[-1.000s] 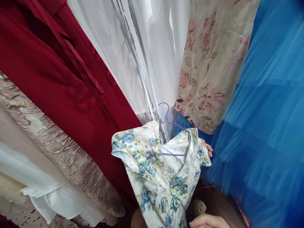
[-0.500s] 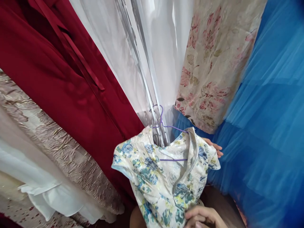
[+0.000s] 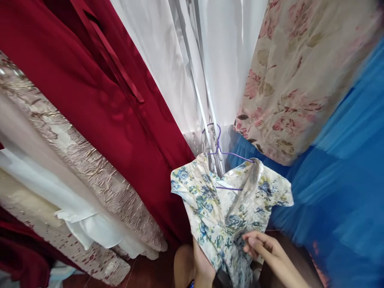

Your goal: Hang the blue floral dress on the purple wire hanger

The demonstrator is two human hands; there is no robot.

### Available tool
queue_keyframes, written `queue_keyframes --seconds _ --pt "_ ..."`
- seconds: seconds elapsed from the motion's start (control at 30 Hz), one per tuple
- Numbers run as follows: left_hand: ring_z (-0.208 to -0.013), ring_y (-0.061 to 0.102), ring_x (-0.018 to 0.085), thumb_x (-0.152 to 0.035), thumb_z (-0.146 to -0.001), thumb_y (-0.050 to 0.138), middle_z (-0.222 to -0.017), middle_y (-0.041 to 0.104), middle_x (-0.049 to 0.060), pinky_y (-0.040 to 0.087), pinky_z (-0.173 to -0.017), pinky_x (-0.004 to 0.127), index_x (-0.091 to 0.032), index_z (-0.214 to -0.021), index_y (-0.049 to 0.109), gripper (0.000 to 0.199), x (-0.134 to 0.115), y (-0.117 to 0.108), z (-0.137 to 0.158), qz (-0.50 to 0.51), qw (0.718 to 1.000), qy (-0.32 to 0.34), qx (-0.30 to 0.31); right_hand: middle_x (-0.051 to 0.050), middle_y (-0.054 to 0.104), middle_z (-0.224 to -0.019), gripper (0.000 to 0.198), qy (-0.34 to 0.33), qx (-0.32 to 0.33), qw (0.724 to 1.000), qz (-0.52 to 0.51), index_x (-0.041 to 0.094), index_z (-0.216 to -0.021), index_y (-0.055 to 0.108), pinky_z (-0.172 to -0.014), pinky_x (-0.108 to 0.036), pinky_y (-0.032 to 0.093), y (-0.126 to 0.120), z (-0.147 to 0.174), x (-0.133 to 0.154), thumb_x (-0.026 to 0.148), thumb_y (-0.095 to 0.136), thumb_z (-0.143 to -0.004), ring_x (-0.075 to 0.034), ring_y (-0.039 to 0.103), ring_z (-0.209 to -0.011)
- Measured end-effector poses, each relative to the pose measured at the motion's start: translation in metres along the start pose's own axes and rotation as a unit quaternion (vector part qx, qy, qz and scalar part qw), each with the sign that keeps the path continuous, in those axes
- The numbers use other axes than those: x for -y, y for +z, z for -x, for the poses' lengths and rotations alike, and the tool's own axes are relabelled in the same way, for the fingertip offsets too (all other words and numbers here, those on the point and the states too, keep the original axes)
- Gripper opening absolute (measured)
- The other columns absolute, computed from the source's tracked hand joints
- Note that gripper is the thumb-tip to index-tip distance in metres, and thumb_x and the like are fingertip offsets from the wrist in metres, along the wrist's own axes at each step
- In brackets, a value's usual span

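A white short-sleeved dress (image 3: 207,200) with blue and yellow-green flowers hangs from a purple wire hanger (image 3: 237,156) at the lower middle. Its V neckline faces me, and its lower part runs out of the frame. My left hand (image 3: 204,260) holds the left side of the dress near the waist, with its fingers hidden behind the cloth. On the front at the waist, my right hand (image 3: 265,248) has its fingers curled and closed against the fabric. The hanger's hook sits at the metal poles (image 3: 198,84) behind the dress.
A dark red gown (image 3: 129,132) and a textured pinkish gown (image 3: 90,172) hang at left, with white cloth (image 3: 99,228) beside them. White drapery (image 3: 162,56) is behind. At right hang a rose-print cream garment (image 3: 279,100) and blue tulle (image 3: 339,192). Reddish floor (image 3: 144,272) shows below.
My left hand's fingers have gone from behind the right sleeve; the hand now shows at the dress's left side. My right hand has moved up onto the waist. The view has shifted left.
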State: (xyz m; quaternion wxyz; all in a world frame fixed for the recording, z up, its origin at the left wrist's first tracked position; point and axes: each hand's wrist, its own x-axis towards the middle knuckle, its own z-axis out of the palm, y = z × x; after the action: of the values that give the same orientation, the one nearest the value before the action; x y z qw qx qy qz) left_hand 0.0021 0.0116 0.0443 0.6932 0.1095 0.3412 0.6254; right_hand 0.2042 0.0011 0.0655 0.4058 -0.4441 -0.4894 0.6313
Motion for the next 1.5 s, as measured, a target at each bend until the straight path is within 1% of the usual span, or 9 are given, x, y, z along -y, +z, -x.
queue_keyframes --seconds 0.1,0.27,0.57,0.7,0.83,0.93,1.13,1.37,1.5 --pt "-0.13 0.049 0.04 -0.081 -0.061 0.066 -0.125 0.065 0.018 0.036 -0.11 0.051 -0.017 -0.126 0.066 0.091 -0.01 -0.03 0.022 -0.019 1.0 0.012 0.018 -0.004 0.066 -0.074 0.036 -0.022 0.012 0.998 0.054 0.018 -0.091 0.068 -0.065 -0.028 0.042 0.012 -0.013 0.001 0.052 0.056 -0.091 -0.02 0.057 -0.071" --pt "-0.128 0.052 0.037 -0.045 -0.071 0.08 -0.124 0.067 0.015 0.033 -0.113 0.05 -0.018 -0.126 0.066 0.062 -0.006 -0.029 0.035 -0.114 0.993 0.023 0.012 -0.001 0.057 -0.069 0.036 -0.066 0.014 0.991 0.12 0.019 -0.074 0.057 -0.064 -0.027 0.041 0.034 -0.026 0.002 0.051 0.056 -0.091 -0.018 0.054 -0.068" --pt "-0.126 0.054 0.035 -0.049 -0.077 0.074 -0.127 0.065 0.014 0.042 -0.108 0.045 -0.018 -0.127 0.064 0.059 0.001 -0.03 0.025 -0.262 0.964 0.033 -0.036 0.001 0.053 -0.059 0.04 -0.073 -0.016 0.987 0.139 0.02 -0.065 0.051 -0.058 -0.027 0.036 0.023 -0.021 0.01 0.049 0.058 -0.091 -0.016 0.048 -0.059" --pt "-0.137 0.042 0.029 -0.034 -0.087 0.066 -0.149 0.043 0.012 0.036 -0.112 0.043 -0.026 -0.148 0.036 0.068 0.007 -0.02 0.028 -0.416 0.863 0.277 -0.069 0.003 0.05 -0.055 0.044 -0.051 -0.015 0.995 0.09 0.02 -0.061 0.047 -0.054 -0.027 0.03 0.016 -0.016 0.008 0.051 0.059 -0.09 -0.013 0.042 -0.053" --pt "-0.126 0.05 0.028 -0.021 -0.084 0.066 -0.136 0.052 0.011 0.04 -0.107 0.043 -0.025 -0.131 0.054 0.049 0.016 -0.004 0.034 -0.545 0.703 0.449 -0.087 0.004 0.051 -0.049 0.046 -0.019 0.0 1.0 0.018 0.019 -0.062 0.048 -0.049 -0.025 0.025 0.015 -0.013 0.007 0.056 0.064 -0.084 -0.01 0.036 -0.045" --pt "-0.115 0.058 0.025 -0.016 -0.086 0.06 -0.119 0.061 0.011 0.046 -0.099 0.038 -0.022 -0.117 0.061 0.032 0.029 0.01 0.033 -0.587 0.706 0.396 0.018 0.004 0.053 -0.047 0.044 -0.003 0.021 0.999 -0.025 0.018 -0.067 0.055 -0.047 -0.024 0.024 0.02 -0.009 0.006 0.058 0.067 -0.081 -0.008 0.037 -0.042" --pt "-0.08 0.062 0.018 -0.013 -0.089 0.049 -0.083 0.064 0.004 0.048 -0.075 0.027 -0.019 -0.087 0.058 0.011 0.048 0.027 0.02 -0.565 0.755 0.33 0.042 0.004 0.055 -0.042 0.043 0.004 0.025 0.999 -0.042 0.016 -0.065 0.058 -0.041 -0.021 0.023 0.027 -0.006 0.012 0.055 0.069 -0.08 -0.006 0.036 -0.035" --pt "-0.079 0.059 0.017 -0.009 -0.09 0.046 -0.082 0.06 0.004 0.045 -0.074 0.025 -0.019 -0.079 0.056 0.018 0.027 0.046 0.023 -0.6 0.722 0.325 0.112 0.004 0.053 -0.04 0.042 -0.024 -0.011 0.997 -0.072 0.017 -0.057 0.057 -0.04 -0.022 0.022 0.019 -0.023 0.056 0.05 0.071 -0.079 -0.006 0.033 -0.034" --pt "-0.083 0.059 0.017 -0.005 -0.087 0.045 -0.089 0.061 0.004 0.042 -0.073 0.025 -0.02 -0.083 0.056 0.019 0.013 0.058 0.03 -0.673 0.664 0.281 0.165 0.003 0.055 -0.041 0.039 -0.08 -0.039 0.995 -0.054 0.018 -0.056 0.057 -0.04 -0.023 0.022 0.02 -0.049 0.094 0.046 0.072 -0.079 -0.007 0.034 -0.035"
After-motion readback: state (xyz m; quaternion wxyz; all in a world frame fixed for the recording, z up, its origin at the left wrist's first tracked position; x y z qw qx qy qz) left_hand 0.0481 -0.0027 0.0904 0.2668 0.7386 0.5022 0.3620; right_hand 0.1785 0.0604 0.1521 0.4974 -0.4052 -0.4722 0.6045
